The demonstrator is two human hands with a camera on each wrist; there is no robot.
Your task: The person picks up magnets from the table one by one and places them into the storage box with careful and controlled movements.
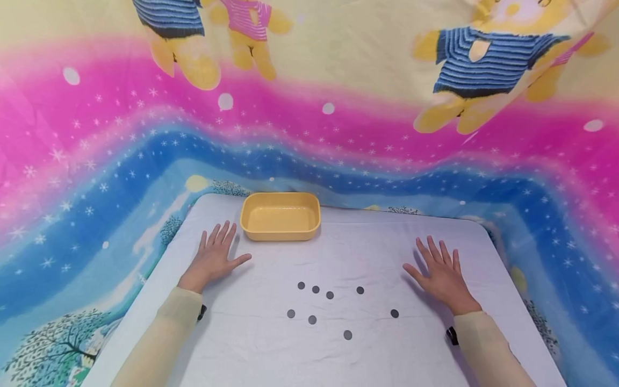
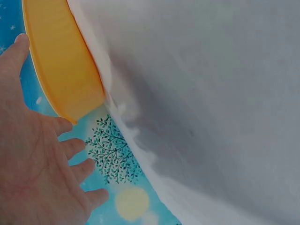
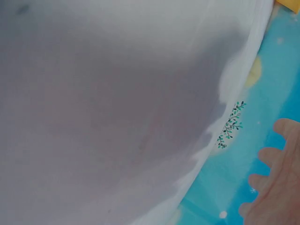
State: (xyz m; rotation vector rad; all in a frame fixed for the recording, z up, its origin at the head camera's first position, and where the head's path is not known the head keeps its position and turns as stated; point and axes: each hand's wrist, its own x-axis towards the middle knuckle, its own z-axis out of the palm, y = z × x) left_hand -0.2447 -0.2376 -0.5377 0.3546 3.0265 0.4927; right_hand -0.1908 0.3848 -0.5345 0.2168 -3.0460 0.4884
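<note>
My left hand [image 1: 213,259] is spread with straight fingers above the left side of the table, just left of a yellow rectangular tub [image 1: 280,236]. It holds nothing; the left wrist view shows the palm [image 2: 37,164] and the tub [image 2: 65,61] beyond it. Over the table's right side my right hand [image 1: 443,276] is spread too, fingers straight and thumb out, with nothing in it. Several small dark grey discs lie scattered flat between the hands. The nearest to the right hand is a disc [image 1: 394,313]; another disc [image 1: 301,285] lies toward the tub.
A white cloth [image 1: 251,344] covers the table, whose back edge runs just behind the tub. Around the table hangs a patterned curtain [image 1: 338,145] with bears and snowflakes. Each wrist wears a small black device, such as the one at the right wrist [image 1: 452,336].
</note>
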